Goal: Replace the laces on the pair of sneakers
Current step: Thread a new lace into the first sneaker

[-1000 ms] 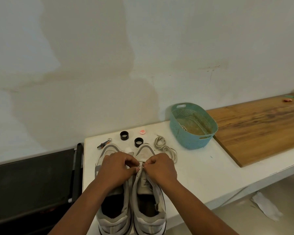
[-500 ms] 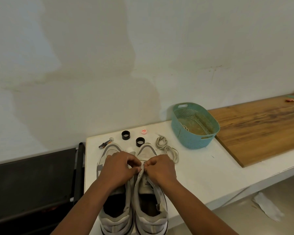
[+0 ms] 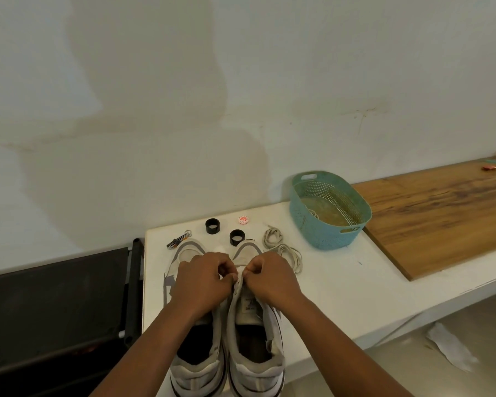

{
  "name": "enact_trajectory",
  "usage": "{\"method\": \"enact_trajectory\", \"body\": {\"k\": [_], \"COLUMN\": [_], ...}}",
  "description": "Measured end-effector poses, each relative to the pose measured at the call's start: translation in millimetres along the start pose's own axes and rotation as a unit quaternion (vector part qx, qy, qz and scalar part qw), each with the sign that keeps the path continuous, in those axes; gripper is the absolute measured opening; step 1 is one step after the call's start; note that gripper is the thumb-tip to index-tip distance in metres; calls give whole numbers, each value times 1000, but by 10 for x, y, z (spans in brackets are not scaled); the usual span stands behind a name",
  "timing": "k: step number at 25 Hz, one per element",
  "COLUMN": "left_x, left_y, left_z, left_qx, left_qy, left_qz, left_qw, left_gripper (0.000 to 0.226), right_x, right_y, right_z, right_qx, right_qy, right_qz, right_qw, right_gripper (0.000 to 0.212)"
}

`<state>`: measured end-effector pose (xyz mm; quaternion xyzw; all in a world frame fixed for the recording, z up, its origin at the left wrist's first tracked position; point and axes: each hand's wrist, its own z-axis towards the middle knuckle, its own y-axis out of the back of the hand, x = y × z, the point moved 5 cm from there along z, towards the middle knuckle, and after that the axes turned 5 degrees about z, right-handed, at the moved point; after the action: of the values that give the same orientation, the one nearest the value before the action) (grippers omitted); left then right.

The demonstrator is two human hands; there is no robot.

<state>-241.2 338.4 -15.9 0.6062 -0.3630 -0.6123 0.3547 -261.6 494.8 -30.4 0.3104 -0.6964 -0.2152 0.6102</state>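
Sneakers (image 3: 226,325) sit side by side on your white table (image 3: 341,282), toes toward the wall. Your left hand (image 3: 202,280) and right hand (image 3: 271,277) both pinch at the right sneaker's lace area. Loose laces (image 3: 282,247) lie just right of the toes.

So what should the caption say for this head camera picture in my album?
Both hands, left and right, pinch the right sneaker by its laces.
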Motion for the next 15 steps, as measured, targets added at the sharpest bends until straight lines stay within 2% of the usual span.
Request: {"method": "enact_trajectory", "body": {"k": [1, 3, 4, 6, 7, 8, 9, 10, 11, 12, 13, 15], "left_x": [-14, 19, 59, 99, 101, 103, 118, 105, 66, 2, -34, -20], "left_y": [36, 181, 272, 423, 484, 527, 536, 518, 472, 409, 330, 222], "left_z": [9, 47, 64, 79, 72, 62, 56, 49, 30, -1, -30, -38], "left_qx": [-11, -50, -68, -61, -51, -49, -53, -59, -57, -42, -11, 26], "left_qy": [11, 57, 89, 119, 116, 113, 101, 68, 17, -35, -66, -73], "left_qz": [-18, -181, -304, -520, -571, -567, -493, -363, -204, -67, 33, 110], "left_qw": [1000, 980, 946, 843, 811, 815, 862, 927, 977, 996, 997, 991], "left_gripper": [11, 16, 14, 17, 20, 23, 25, 24, 16, 9, 12, 21], "right_x": [5, -14, -40, -88, -99, -101, -95, -79, -60, -36, -16, -1], "right_y": [47, 152, 207, 311, 354, 385, 398, 406, 406, 406, 413, 437], "right_z": [0, 0, 7, 43, 67, 86, 102, 110, 114, 111, 106, 101], "right_qx": [6, 14, 15, 8, 0, -11, -20, -29, -36, -40, -42, -43], "right_qy": [13, 20, 17, 15, 18, 22, 28, 35, 42, 49, 55, 63], "right_qz": [-2, -1, 1, 10, 20, 36, 59, 86, 111, 134, 154, 179], "right_qw": [1000, 1000, 1000, 1000, 1000, 999, 998, 995, 992, 989, 986, 981], "right_gripper": [12, 7, 10, 17, 18, 19, 18, 18, 19, 21, 23, 30]}}
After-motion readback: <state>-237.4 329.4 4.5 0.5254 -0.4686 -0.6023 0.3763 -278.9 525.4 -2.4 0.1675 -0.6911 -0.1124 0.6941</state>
